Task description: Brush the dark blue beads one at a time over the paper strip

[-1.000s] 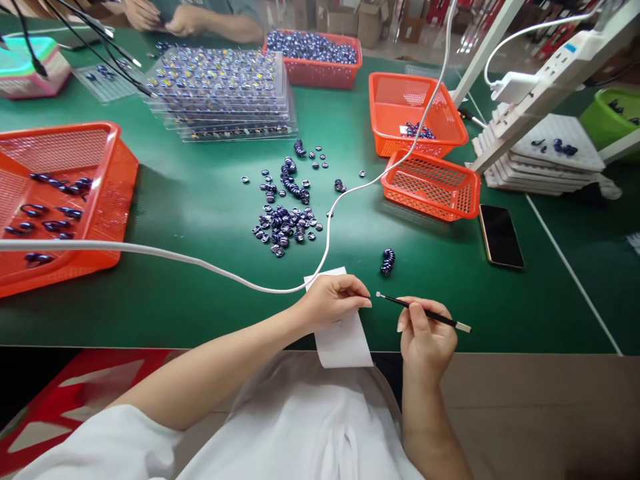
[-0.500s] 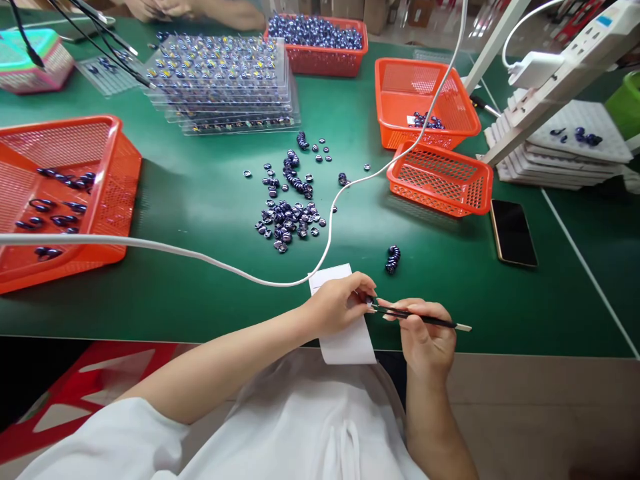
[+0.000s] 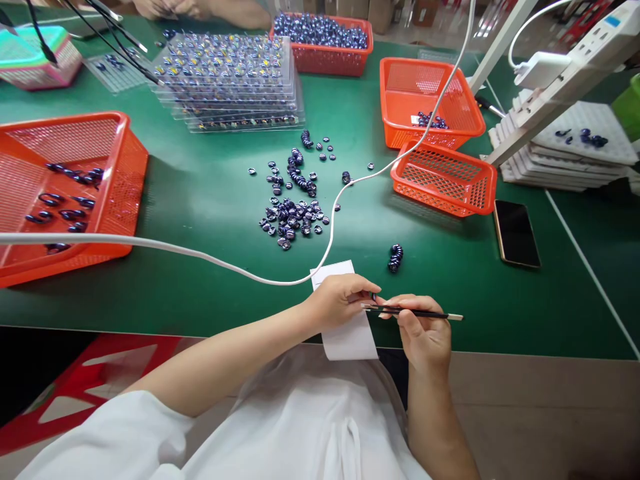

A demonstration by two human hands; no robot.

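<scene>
My left hand [image 3: 336, 303] is closed, pinching a small dark shiny piece [image 3: 374, 297] between thumb and forefinger. My right hand [image 3: 425, 330] grips a pair of black tweezers [image 3: 415, 312] with a pale end pointing right. The tips of the tweezers reach to the left fingertips, by the small piece; whether they touch it I cannot tell. Beneath my left hand lies a white paper slip [image 3: 350, 340], overhanging the table's front edge. A short curved row of dark shiny pieces [image 3: 395, 258] lies just beyond my right hand.
A loose pile of dark pieces [image 3: 290, 220] lies mid-table. A white cable [image 3: 240, 272] crosses in front of it. Orange baskets stand left [image 3: 115, 200] and right [image 3: 445, 180]. Stacked clear trays [image 3: 240, 100] stand behind. A phone [image 3: 517, 233] lies at right. Another person's hands [image 3: 173, 8] show at the back.
The tweezers have swung closer to level, and their tips have shifted left towards my left fingers. My right hand has moved slightly left and up. The whole view has shifted a little.
</scene>
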